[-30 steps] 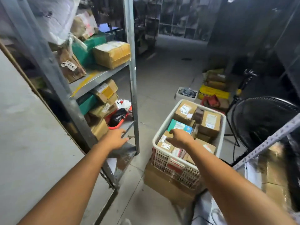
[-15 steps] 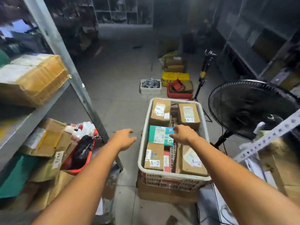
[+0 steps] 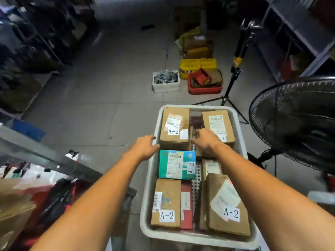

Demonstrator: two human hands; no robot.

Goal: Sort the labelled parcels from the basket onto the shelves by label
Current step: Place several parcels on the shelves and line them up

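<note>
A white plastic basket on the floor holds several labelled parcels. At its far left stands a brown box marked A-2. My left hand reaches over the basket's left rim beside that box, fingers spread and holding nothing. My right hand hovers at the box's right side, fingers loosely bent, covering part of the label on the far-right brown box. A teal A-2 box lies in the middle. Two more brown A-2 boxes, one left and one right, sit at the near end.
A metal shelf post crosses the lower left, with a red crate and bags below it. A black floor fan stands on the right. Beyond the basket are a tripod, a white bin, a red tray and a yellow box.
My view has swung right from the shelf onto the basket. Both hands have moved forward, the right from the teal box to the far brown boxes, the left to the basket's rim.
</note>
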